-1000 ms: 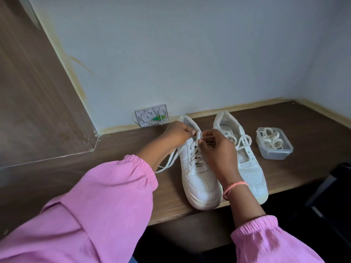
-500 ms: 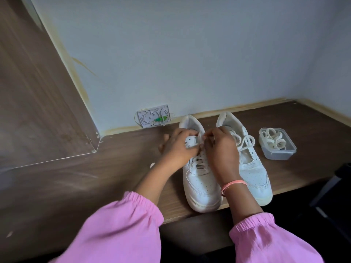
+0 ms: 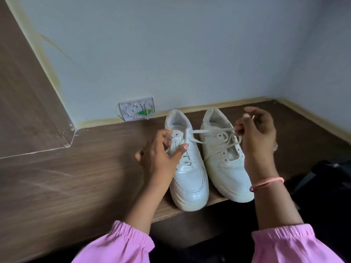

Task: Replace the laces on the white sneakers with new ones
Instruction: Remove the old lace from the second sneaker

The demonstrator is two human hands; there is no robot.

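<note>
Unlacing the left sneaker, top eyelets

Both sneakers stood on the worktop; right hand pinched the lace taut, left hand gripped crossings. Next, probably: draw the end free through lower eyelets

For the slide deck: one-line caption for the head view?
Right hand pulls a lace sideways from the left sneaker while the left hand steadies it.
</note>
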